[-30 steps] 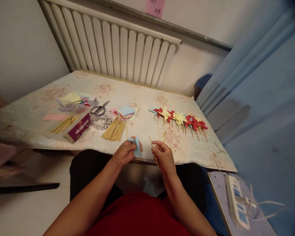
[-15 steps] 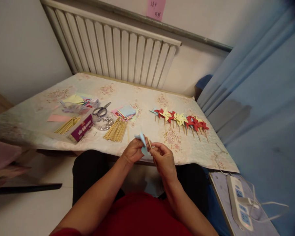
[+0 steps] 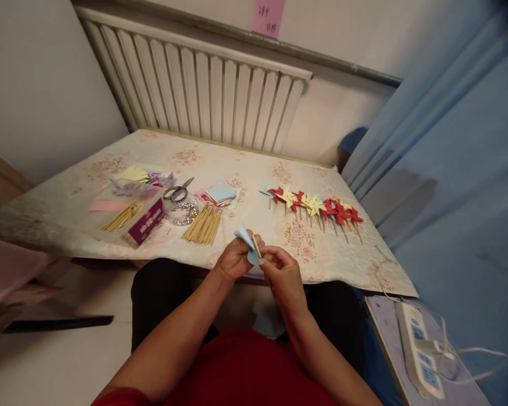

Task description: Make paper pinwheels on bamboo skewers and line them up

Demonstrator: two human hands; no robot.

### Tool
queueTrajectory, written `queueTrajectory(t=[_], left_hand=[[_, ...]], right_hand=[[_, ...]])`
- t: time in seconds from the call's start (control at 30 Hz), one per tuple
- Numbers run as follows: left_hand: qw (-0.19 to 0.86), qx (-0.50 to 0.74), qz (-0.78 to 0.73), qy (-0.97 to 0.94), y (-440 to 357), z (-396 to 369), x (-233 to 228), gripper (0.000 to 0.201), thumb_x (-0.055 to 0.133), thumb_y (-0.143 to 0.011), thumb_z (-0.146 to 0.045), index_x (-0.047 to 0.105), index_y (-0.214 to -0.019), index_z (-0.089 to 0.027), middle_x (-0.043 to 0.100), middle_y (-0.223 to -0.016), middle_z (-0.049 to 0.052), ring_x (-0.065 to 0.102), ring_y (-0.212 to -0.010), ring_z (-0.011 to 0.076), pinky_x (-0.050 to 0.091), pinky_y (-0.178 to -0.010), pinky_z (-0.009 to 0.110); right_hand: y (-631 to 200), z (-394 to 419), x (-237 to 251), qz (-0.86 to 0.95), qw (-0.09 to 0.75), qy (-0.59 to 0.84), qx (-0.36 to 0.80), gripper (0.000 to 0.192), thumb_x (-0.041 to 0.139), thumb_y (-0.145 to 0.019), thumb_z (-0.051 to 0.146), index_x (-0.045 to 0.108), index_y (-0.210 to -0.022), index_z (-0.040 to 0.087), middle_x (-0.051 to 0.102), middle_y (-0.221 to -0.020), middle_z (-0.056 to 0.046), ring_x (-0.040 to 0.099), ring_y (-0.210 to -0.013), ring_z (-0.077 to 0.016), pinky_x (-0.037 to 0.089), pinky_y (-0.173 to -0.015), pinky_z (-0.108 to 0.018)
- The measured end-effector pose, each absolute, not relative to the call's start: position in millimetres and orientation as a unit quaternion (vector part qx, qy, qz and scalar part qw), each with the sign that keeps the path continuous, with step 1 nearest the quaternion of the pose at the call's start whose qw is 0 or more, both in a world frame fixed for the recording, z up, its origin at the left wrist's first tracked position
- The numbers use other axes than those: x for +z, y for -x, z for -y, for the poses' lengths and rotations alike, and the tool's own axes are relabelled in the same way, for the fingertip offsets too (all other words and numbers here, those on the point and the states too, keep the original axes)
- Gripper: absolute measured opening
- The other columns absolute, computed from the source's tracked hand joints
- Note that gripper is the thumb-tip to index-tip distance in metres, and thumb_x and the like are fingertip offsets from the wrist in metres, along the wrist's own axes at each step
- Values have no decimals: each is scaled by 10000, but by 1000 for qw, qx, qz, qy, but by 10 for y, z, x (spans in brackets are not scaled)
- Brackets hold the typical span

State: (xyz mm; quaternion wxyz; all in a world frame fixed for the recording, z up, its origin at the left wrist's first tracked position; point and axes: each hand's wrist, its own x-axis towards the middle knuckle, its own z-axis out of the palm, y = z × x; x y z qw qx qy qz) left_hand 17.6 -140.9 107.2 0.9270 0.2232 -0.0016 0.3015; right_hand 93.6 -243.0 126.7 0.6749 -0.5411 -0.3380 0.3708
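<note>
Beyond both hands spreads the counter (image 3: 245,169). The left hand (image 3: 235,259) pinches a light-blue paper pinwheel (image 3: 249,243) — just beside it, the right hand (image 3: 283,273) closes on a thin wooden stick (image 3: 257,246) touching the paper.

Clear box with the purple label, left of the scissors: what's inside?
The clear box holds a bundle of wooden sticks lying lengthwise at its left side. The purple label covers the near end wall, so anything low behind it cannot be seen.

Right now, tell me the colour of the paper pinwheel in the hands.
Light blue: the paper pinwheel, pinched between both hands, shows best in the head view.
</note>
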Motion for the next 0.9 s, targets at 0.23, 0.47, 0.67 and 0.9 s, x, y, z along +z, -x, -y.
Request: queueTrajectory(t=[0.23,0.47,0.67,0.9], left_hand=[[931,296,0,-215,-168,1428,1118,349,766,-634,-143,419,-601,-164,375,-604,-41,397,-567,81,337,-564,222],[932,294,-10,-211,-163,1425,1096,372,778,-624,-149,407,-606,-167,386,-608,-41,400,-583,85,328,-572,233],[929,300,-35,-213,-154,1430,1107,374,759,-634,-144,388,-600,-168,381,-609,-46,397,-573,78,336,-583,240],[930,299,-35,-211,-159,1435,1111,369,762,-630,-151,394,-612,-170,374,-608,-47,398,-571,80,325,-573,242]], right_hand=[[-926,2428,1280,339,675,540,371,201,738,-697,304,667,-855,200,439,-588,69,297,-482,-54,226,-440,-194],[-903,2419,1290,337,668,547,376,222,731,-689,327,666,-852,191,433,-592,62,318,-496,-62,231,-444,-195],[-902,2415,1305,340,657,556,379,218,719,-683,338,666,-841,198,426,-571,66,308,-475,-65,252,-440,-201],[-906,2417,1301,342,667,543,378,198,724,-686,306,669,-841,197,438,-580,66,326,-491,-65,263,-456,-199]])
